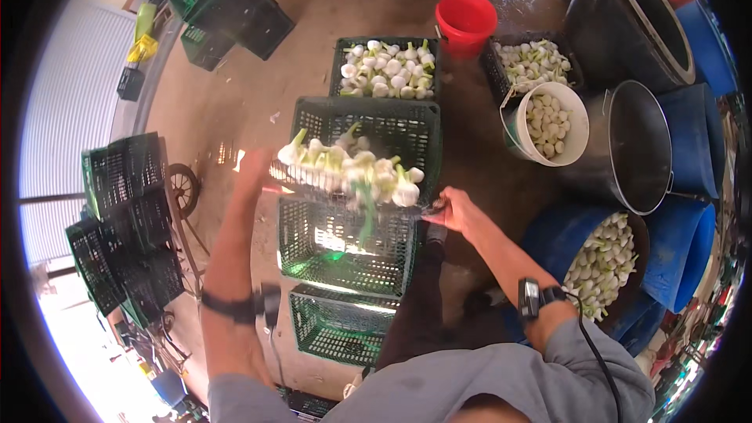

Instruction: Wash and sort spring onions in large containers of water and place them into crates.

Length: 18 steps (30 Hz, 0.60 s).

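With my left hand (254,166) and my right hand (450,207) I grip opposite ends of a motion-blurred mesh tray (313,182), tipped over a green crate (407,129). A row of white garlic bulbs (368,172) with pale green stalks lies along the tray, some of them over the crate's opening. Nearer my body are two more green crates (345,266) (305,325), with bright patches showing through the mesh. Just beyond the tray, a crate full of garlic (384,69) stands at the top of the row.
At right are a red bucket (466,12), a crate of garlic (533,63), a white bucket of bulbs (552,125), a dark bucket (638,149), a garlic-filled tub (595,266) and blue barrels (674,251). Stacked crates (125,219) and a wheeled cart (182,188) stand at left.
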Motion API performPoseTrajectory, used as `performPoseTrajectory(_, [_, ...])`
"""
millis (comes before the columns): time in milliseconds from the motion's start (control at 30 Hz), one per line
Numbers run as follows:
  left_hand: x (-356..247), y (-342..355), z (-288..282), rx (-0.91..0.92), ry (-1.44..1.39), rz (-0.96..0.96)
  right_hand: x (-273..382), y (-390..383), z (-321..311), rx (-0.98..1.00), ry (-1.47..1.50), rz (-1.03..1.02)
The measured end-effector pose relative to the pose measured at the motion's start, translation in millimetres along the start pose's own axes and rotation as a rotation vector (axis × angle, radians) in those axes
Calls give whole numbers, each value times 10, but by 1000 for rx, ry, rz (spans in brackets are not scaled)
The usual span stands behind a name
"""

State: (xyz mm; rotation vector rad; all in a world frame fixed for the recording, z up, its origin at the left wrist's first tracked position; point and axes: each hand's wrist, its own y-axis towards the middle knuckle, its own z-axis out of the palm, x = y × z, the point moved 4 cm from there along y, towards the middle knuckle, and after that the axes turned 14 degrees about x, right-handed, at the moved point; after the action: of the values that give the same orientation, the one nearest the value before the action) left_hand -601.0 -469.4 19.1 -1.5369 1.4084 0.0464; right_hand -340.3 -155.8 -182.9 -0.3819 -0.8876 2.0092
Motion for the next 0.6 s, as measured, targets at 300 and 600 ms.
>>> performPoseTrajectory(300, [-293,432,-283,67,-19,-305,74,-87,220,150,130,74])
performPoseTrajectory(600, [-1491,-883,1762,183,17,330,-897,-1399,-1036,365,395,-300])
